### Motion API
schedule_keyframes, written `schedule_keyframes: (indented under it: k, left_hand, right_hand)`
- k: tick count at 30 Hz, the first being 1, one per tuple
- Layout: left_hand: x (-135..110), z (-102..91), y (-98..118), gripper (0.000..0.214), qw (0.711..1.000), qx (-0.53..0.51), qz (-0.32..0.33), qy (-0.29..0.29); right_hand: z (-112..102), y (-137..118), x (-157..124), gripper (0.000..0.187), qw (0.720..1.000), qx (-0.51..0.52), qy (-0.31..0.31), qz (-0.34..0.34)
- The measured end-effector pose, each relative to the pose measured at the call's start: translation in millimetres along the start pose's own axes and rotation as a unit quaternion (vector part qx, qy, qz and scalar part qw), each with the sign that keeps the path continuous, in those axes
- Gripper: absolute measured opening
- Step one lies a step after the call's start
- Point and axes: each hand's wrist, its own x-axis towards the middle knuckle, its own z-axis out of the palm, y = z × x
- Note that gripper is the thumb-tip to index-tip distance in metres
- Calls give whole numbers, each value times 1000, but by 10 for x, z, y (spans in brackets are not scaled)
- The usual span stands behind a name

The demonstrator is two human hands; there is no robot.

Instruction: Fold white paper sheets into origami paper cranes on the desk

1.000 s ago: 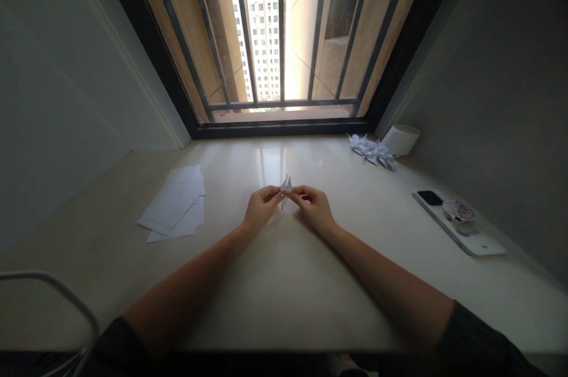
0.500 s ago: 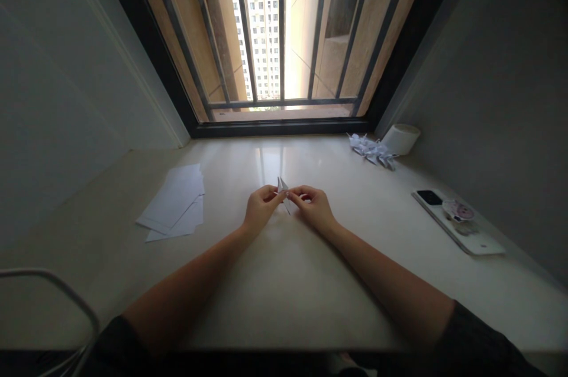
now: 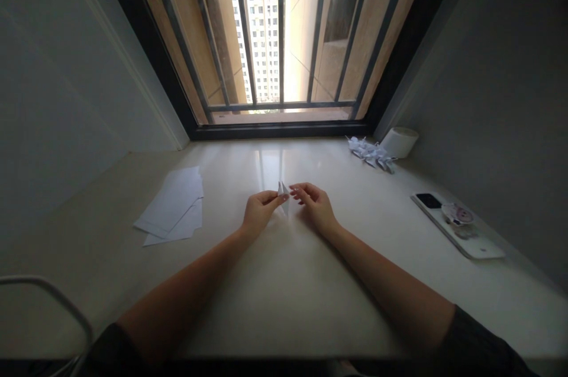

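Observation:
A small folded white paper piece (image 3: 283,193) stands just above the pale table (image 3: 284,282), a little past its middle. My left hand (image 3: 257,212) pinches it from the left with thumb and fingertips. My right hand (image 3: 315,205) is just to the right of it, fingers loosened and partly spread, fingertips close to the paper but seemingly off it. Both forearms reach in from the near edge.
A stack of white paper sheets (image 3: 173,205) lies to the left. Several folded paper figures (image 3: 370,152) and a white roll (image 3: 399,141) sit at the back right by the wall. A phone (image 3: 457,226) lies at the right. A barred window (image 3: 279,45) is behind.
My right hand has let go of the folded paper and opened its fingers. My left hand keeps its pinch; the paper has shifted slightly.

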Motion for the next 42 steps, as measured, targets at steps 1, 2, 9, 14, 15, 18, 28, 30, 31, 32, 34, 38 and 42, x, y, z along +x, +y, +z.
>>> schedule_keyframes:
  k: [1,2,9,14,15,18,28,30,31,32,34,38,42]
  left_hand:
    - [-2,2,-5,31,1000,2,-2,-17]
    - [-2,3,-11,31,1000,4,1,-30]
    - [17,3,-47,34,997,-10,9,-70]
    - [0,10,-17,36,996,4,-16,-89]
    - [-2,12,-12,36,996,11,-18,-91]
    - [3,11,-7,36,995,27,-15,-95]
    - [20,-15,1,34,996,10,-9,-84]
    - [28,-14,16,34,999,-11,-5,-39]
    - [36,-14,22,35,1000,-23,0,-15]
    - [44,-13,27,35,999,-34,2,4]
    - [59,-13,30,35,998,-54,0,20]
    - [62,-13,33,34,998,-63,-5,21]
    - [52,-13,39,34,997,-69,-9,28]
  right_hand:
    - [2,-2,3,34,1000,-5,-6,-5]
    - [8,-2,5,34,1000,-9,-15,-11]
    - [59,5,-10,25,999,16,-37,-22]
    - [55,-23,-40,25,998,51,-15,19]
    - [53,-32,-44,25,998,59,-14,25]
    - [48,-57,-51,24,996,79,-16,35]
    - [44,-30,-25,22,995,93,-22,23]
    - [32,-28,-17,28,994,106,-39,10]
    - [26,-27,-15,32,993,111,-50,2]
    - [22,-24,-13,36,992,112,-64,-8]
    - [18,-15,-14,39,990,103,-90,-25]
    - [29,2,-20,38,989,87,-114,-35]
    - [33,-18,-26,35,987,105,-120,-30]
